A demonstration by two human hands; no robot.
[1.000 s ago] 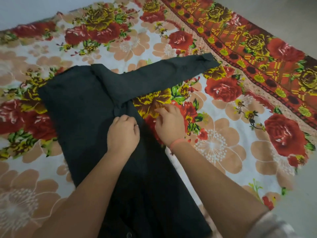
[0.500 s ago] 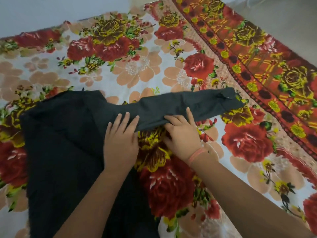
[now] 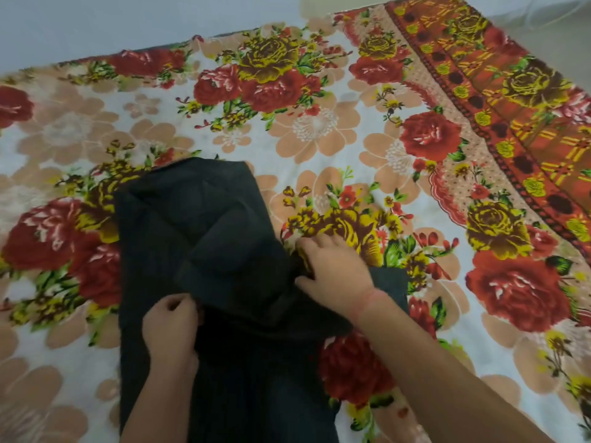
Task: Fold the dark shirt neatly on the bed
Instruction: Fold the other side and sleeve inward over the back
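A dark shirt (image 3: 204, 251) is lying on a bed, spread over a floral bedsheet (image 3: 319, 129) printed with red and yellow roses and peach flowers on a pale ground, with a red-orange patterned border (image 3: 518, 123) running along the right side. The shirt's body is stretching from the middle of the sheet down toward the bottom edge of the view, and a sleeve (image 3: 243, 251) is lying folded across its upper part, bunched and creased rather than flat. The left hand (image 3: 172, 327) is resting on the shirt's body below that fold, its fingers (image 3: 179, 303) curling in and pinching the cloth at the sleeve's lower edge. The right hand (image 3: 335, 273) is pressing down at the shirt's right edge, its fingers (image 3: 307, 247) bending over and gripping the dark cloth where it is meeting the sheet; a pink band (image 3: 372, 298) is circling that wrist. A small corner of dark cloth (image 3: 393, 279) is showing just to the right of the right wrist. Both forearms are reaching in from the bottom of the view.
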